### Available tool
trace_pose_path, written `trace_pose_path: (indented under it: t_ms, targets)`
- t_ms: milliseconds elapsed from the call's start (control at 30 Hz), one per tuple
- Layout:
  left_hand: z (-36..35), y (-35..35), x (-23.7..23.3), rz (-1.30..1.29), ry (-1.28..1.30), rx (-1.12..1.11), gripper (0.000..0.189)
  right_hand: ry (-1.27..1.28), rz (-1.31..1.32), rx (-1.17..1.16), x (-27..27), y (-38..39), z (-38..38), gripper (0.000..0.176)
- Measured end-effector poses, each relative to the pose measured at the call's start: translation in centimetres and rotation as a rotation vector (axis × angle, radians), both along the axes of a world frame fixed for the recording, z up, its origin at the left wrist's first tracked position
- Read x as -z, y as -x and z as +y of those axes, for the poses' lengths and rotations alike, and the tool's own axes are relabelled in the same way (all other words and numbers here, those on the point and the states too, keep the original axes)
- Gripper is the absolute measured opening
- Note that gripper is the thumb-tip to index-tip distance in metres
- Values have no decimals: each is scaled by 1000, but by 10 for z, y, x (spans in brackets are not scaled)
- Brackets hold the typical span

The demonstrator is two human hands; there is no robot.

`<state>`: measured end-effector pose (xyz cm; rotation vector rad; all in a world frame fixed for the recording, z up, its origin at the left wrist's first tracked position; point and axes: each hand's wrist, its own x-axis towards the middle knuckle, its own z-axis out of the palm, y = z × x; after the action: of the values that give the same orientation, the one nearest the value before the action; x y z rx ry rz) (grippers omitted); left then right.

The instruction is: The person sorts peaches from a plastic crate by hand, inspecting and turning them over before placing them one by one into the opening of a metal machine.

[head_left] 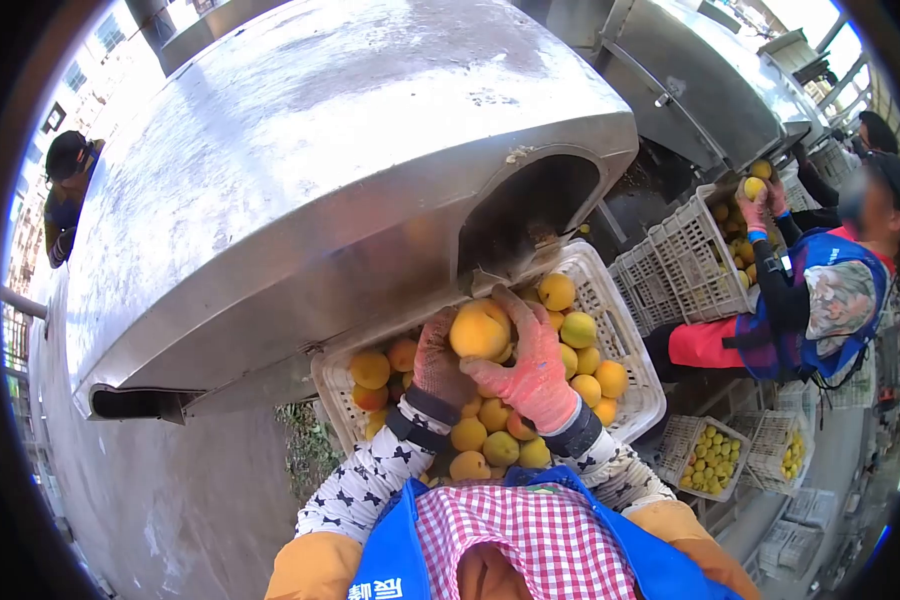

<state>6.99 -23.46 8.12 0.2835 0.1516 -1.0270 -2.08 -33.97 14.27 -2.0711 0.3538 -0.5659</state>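
Note:
A large yellow peach (478, 330) is between my two gloved hands, above a white plastic crate (642, 385). My left hand (440, 368) curls against the peach's left side, its fingers partly hidden. My right hand (532, 368), in a pink glove, closes on the right side with thumb and fingers apart around it. Under and around both hands lie several yellow and orange peaches (498, 448), some with a green tinge. The crate sits below the dark opening (530, 215) of a metal machine.
The big metal housing (300, 130) overhangs the crate's far side. To the right a co-worker (820, 290) in a blue vest holds a peach over another crate (685, 260). Filled crates (715, 455) stand lower right. Another person (70, 190) is at the far left.

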Motion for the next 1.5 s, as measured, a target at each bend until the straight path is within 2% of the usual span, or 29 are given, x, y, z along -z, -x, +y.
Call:
trace_pose_path:
  t_ms: [67, 133, 233, 267, 333, 367, 400, 467, 500, 533, 600, 633, 700, 733, 767, 800, 833, 867, 933, 1000, 1133, 1200, 1233, 1267, 1300, 1333, 1400, 1467, 1500]
  targets:
    - [-2, 3, -15, 43, 37, 37, 47, 307, -83, 49, -16, 1, -7, 87]
    - [-6, -1, -20, -26, 158, 106, 40, 253, -46, 54, -22, 0, -13, 89]
    - [-22, 0, -31, -19, 79, 47, 45, 201, -7, 18, -24, -14, -30, 87]
    - [-22, -6, -13, -22, 85, 50, 45, 317, -78, 156, -18, -28, -35, 85]
    - [-14, -12, 44, -247, -193, 143, 48, 430, -147, 291, 3, -54, -48, 82]
    - [-15, -3, 46, -402, -517, 82, 45, 495, -35, 309, 20, -67, -57, 80]
    - [-14, 1, 66, -403, -521, 88, 45, 556, 82, 327, 27, -80, -64, 78]
    - [-4, 21, 122, -1001, -808, -23, 41, 567, 163, 371, 17, -109, -69, 77]
    - [5, 16, 89, -1417, -1018, 205, 47, 583, 241, 415, 13, -115, -72, 76]
    - [12, 22, 85, -1400, -1022, 233, 47, 762, -189, 302, 9, -107, -91, 68]
    - [13, 24, 82, -1996, -1118, 312, 52, -55, -201, 101, -17, -62, -91, 55]
    - [13, 24, 81, -1986, -1119, 306, 52, -56, -163, 128, -12, -43, -103, 51]
    - [13, 31, 81, -1944, -1113, 717, 61, 39, -55, 230, 17, -4, -131, 46]
    - [10, 34, 85, -1940, -1106, 710, 61, 135, 9, 298, 35, 8, -139, 45]
    - [9, 39, 90, -2176, -1096, 688, 63, 139, 12, 301, 45, 16, -139, 45]
    - [6, 42, 89, -2418, -1073, 657, 65, 134, 277, 341, 54, 23, -137, 45]
    - [-2, 38, 90, -2420, -1069, 656, 65, 124, 539, 376, 62, 27, -139, 45]
    - [-14, 29, 84, -2363, -1032, 807, 67, 121, 538, 378, 75, 23, -138, 45]
    - [-25, 26, 74, -2316, -992, 963, 68, 443, 818, 387, 102, 4, -134, 50]
    - [-33, 26, 65, -2278, -1087, 1111, 71, 350, 886, 342, 106, -11, -138, 59]
    - [-4, 23, 78, -2154, -1093, 839, 68, 85, 833, 259, 74, -8, -142, 61]
    - [17, 11, 83, -1485, -918, 622, 66, -341, 387, 216, 70, 15, -132, 65]
    - [29, 9, 75, -850, -648, 603, 63, -345, 398, 212, 67, 23, -121, 65]
    - [31, 12, 62, -831, -659, 603, 63, -512, 202, 114, 48, 28, -101, 68]
    - [28, 13, 51, -427, -393, 531, 63, -677, -1, 18, 40, 30, -86, 72]
    - [21, 15, 37, -36, -123, 434, 62, -627, -20, -39, 44, 31, -77, 79]
    - [10, 22, 12, -29, -139, 332, 55, -103, 168, -91, 36, 28, -62, 84]
    - [9, 18, 5, -934, -452, 310, 54, -39, 207, -186, 9, 29, -67, 86]
    - [6, 6, 10, -152, -117, 492, 47, 33, 244, -263, 0, 29, -71, 87]
